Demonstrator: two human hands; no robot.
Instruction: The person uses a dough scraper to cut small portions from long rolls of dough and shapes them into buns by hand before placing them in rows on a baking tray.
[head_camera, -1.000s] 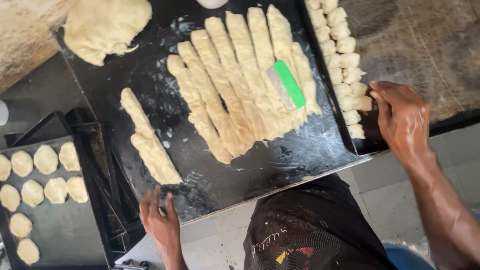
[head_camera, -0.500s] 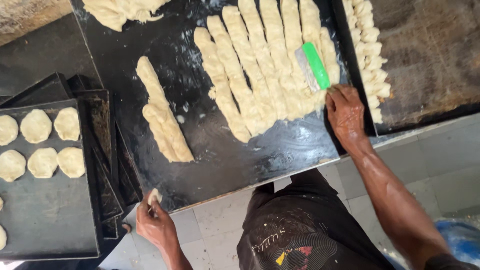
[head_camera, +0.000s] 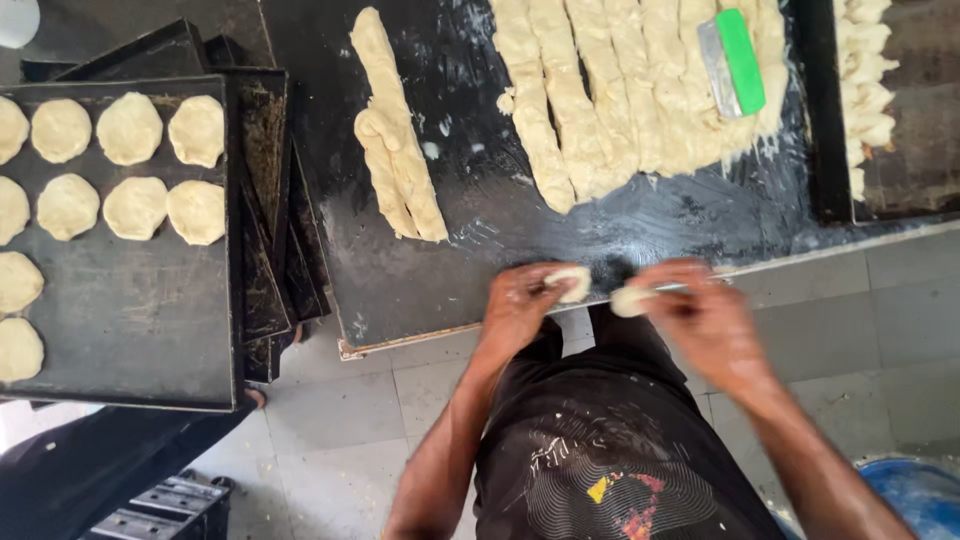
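Observation:
My left hand (head_camera: 520, 305) holds a small piece of pale dough (head_camera: 572, 282) at the near edge of the black work board (head_camera: 420, 290). My right hand (head_camera: 700, 315) holds a second small dough piece (head_camera: 630, 300) just beside it; both hands are blurred. On the board lie one separate dough strip (head_camera: 395, 150) and several long dough strips (head_camera: 620, 100) side by side, with a green-handled scraper (head_camera: 735, 62) resting on them.
A black baking tray (head_camera: 130, 310) at the left carries several flat round dough discs (head_camera: 135, 205), stacked on more trays (head_camera: 275, 230). Another tray (head_camera: 920, 150) at the right holds cut dough pieces (head_camera: 865, 90). Grey tiled floor lies below.
My right hand came off the board near the scraper and moved down to meet my left hand at the board's near edge. Each hand now holds a dough piece. The view shifted right.

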